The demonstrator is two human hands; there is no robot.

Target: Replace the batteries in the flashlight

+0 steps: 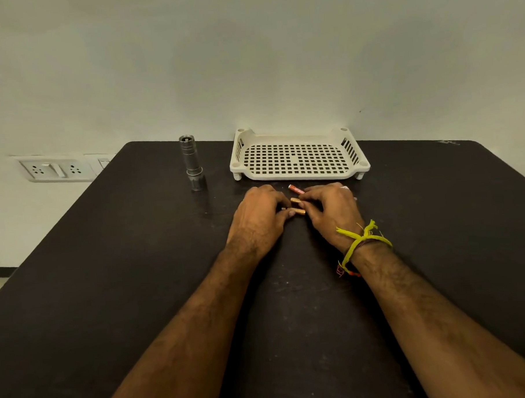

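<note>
In the head view, the white perforated tray (298, 158) sits at the far side of the dark table (107, 265), and serves here as the landmark. Just in front of its near edge both hands work over a small cluster of batteries. The left hand (260, 217) lies palm down, its fingertips curled onto the gold battery nearest the person (298, 211); the right hand (331, 211), with yellow thread (359, 239) tied at its wrist, meets it from the other side, fingers pinching toward a second gold battery (295, 200). Both hands are closed loosely on these cells, though whether either battery is lifted or merely pressed against the table I cannot tell. A third battery, red and white (296, 189), lies closest to the tray, touched by neither hand as far as I can see. Three batteries show in all, and others may be hidden under the fingers. They seem to be gathered side by side so that old and new, or their polarity, can be sorted before loading; that is a guess from the layout. The flashlight (191, 161) stands upright to the left of the tray, well apart from the hands, its open end up, probably so the barrel is ready to take cells; no separate cap is visible. One tray, holding nothing, one flashlight, and one wall socket plate (55, 170) beyond the table's left edge complete the count. The loading step appears not yet begun.
</note>
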